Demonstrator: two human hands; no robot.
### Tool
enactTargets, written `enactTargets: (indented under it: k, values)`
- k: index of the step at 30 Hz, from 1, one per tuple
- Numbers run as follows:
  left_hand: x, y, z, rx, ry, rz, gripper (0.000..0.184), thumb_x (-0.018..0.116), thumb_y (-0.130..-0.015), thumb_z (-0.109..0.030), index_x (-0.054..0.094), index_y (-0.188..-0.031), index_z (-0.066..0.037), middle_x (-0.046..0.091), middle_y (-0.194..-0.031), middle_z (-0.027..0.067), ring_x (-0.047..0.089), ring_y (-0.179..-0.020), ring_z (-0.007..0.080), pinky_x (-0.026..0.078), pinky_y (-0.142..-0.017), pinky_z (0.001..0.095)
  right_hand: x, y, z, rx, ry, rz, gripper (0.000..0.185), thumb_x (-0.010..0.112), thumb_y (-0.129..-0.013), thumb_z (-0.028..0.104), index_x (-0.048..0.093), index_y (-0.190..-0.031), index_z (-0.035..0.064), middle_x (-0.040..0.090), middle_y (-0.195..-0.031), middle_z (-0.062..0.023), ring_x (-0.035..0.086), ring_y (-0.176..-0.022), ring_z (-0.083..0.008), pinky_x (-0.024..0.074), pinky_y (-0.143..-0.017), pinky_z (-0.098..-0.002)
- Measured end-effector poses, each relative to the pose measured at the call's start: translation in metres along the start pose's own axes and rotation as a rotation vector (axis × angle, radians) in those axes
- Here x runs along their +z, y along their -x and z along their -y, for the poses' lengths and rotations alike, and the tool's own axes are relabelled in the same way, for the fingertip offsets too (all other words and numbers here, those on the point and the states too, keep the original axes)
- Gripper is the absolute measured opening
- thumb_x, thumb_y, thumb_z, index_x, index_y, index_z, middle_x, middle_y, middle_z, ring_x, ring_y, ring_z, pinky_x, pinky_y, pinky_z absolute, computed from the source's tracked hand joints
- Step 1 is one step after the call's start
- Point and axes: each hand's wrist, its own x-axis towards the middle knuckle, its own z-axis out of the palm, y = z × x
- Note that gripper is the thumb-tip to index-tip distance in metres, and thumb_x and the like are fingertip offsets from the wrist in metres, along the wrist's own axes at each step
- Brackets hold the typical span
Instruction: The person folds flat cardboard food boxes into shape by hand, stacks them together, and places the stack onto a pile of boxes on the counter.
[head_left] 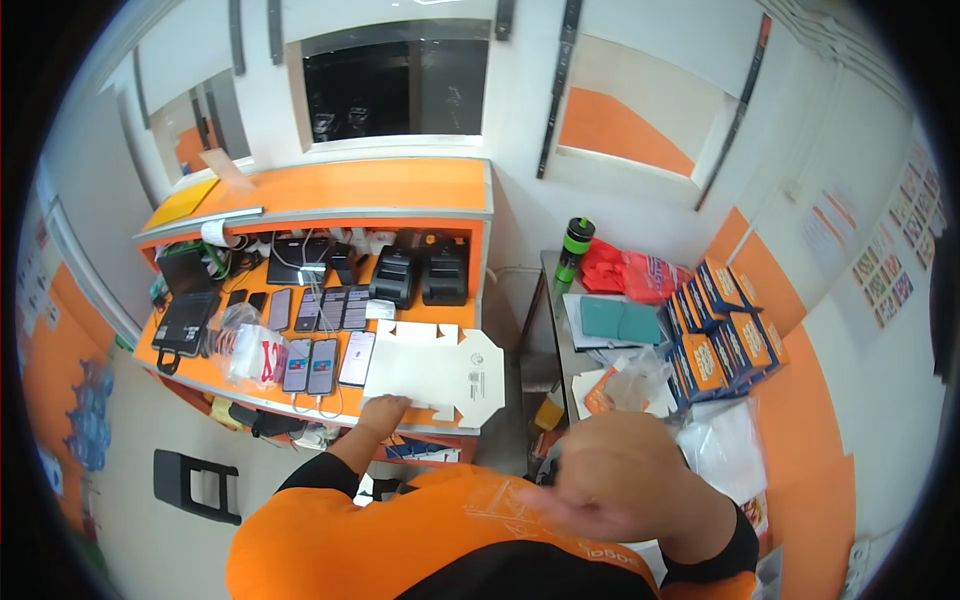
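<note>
just beyond left hand [384,413], flat cardboard [424,369]

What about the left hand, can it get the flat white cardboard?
Probably yes: the left hand is at the near edge of the white cardboard, with nothing seen in the way.

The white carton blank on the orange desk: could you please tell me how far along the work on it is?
Opening out looks done: the white carton blank lies flat on the orange desk. In hand: the left hand is at its near edge, while the right hand is raised clear of it. No walls stand up, so any folding seems left to do.
</note>
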Motion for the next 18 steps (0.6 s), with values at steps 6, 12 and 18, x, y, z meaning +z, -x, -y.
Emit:
enactTargets:
  k: [6, 12, 18]
  values:
    - [-0.063, -0.021, -0.017, 0.033, -0.022, -0.276, 0.008, 0.057, -0.094, -0.016, 0.063, -0.098, -0.013, 0.072, -0.088, 0.0081, 0.071, -0.086, 0.0288, 0.057, -0.074, 0.0425, 0.011, -0.006, 0.025, -0.142, -0.178, -0.008, 0.008, 0.073, -0.090, 0.022, 0.069, -0.086, 0.0167, 0.058, -0.076, -0.0001, 0.061, -0.066, -0.0183, 0.0443, -0.051, -0.0334]
    - [-0.134, -0.055, -0.021, -0.135, 0.071, -0.245, 0.017, 0.056, -0.098, -0.025, 0.062, -0.099, -0.008, 0.071, -0.090, 0.0169, 0.070, -0.086, 0.0381, 0.055, -0.073, 0.0521, -0.008, 0.010, 0.027, -0.102, -0.059, -0.270, 0.028, 0.082, -0.078, 0.021, 0.056, -0.072, 0.0136, 0.060, -0.073, -0.0021, 0.060, -0.057, -0.0201, 0.0479, -0.049, -0.0306]
    - [-0.182, -0.109, 0.007, -0.161, 0.130, -0.302, 0.020, 0.057, -0.099, -0.025, 0.063, -0.098, -0.006, 0.070, -0.094, 0.0232, 0.067, -0.089, 0.0450, 0.051, -0.076, 0.0560, 0.005, 0.038, 0.001, 0.008, -0.165, -0.458, 0.031, 0.087, -0.072, 0.015, 0.056, -0.072, 0.0130, 0.061, -0.074, -0.0043, 0.063, -0.060, -0.0229, 0.0504, -0.051, -0.0315]
